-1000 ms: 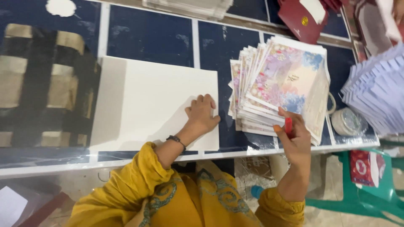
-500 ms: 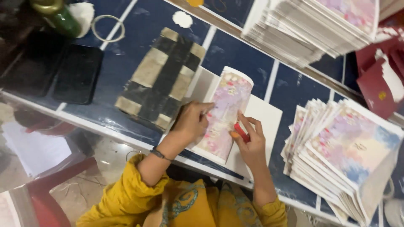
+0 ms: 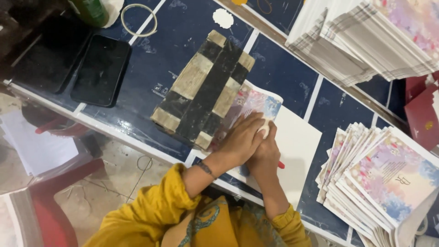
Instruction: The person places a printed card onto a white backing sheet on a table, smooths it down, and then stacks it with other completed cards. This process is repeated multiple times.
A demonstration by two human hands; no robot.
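Both hands press the floral card (image 3: 254, 103); left hand (image 3: 242, 139) flat, right hand (image 3: 265, 153) seemingly gripping a red tool (image 3: 281, 164).

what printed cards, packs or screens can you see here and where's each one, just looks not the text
Floral card: under both hands, left hand over right hand; pink-blue.
Taped block: on the card's left part; tan with black bands.
Fanned card stack: right; pastel floral faces.
Tall card pile: top right; grey-white edges.
Two dark screens: left; flat black rectangles.
Red envelopes: far right.
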